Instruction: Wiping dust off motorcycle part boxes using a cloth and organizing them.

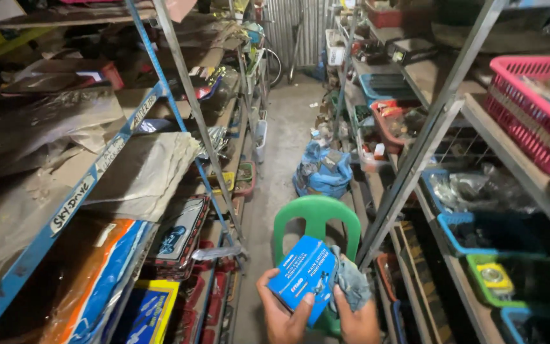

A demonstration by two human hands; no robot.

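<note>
Two bare hands rise from the bottom edge of the view, both cut off at the wrist, and meet around a small blue box [305, 275] held low in the middle of a narrow storeroom aisle. The left hand [282, 313] cups the box from below and from its left side, thumb up along the near edge, fingers wrapped under it. The right hand [356, 318] presses against the right side of the box and also pinches a crumpled grey rag [351, 281], which bunches up against the box's right corner; how many of its fingers lie on the box rather than the rag is hard to tell. The box is tilted, its printed face turned up toward the camera. Just behind it stands a green plastic chair [316, 216], its seat hidden by box and hands. Farther down the aisle a blue bag [323, 171] sits on the concrete floor. A pink basket [533, 111] rests on the right-hand shelf, partly cut off by the frame.
</note>
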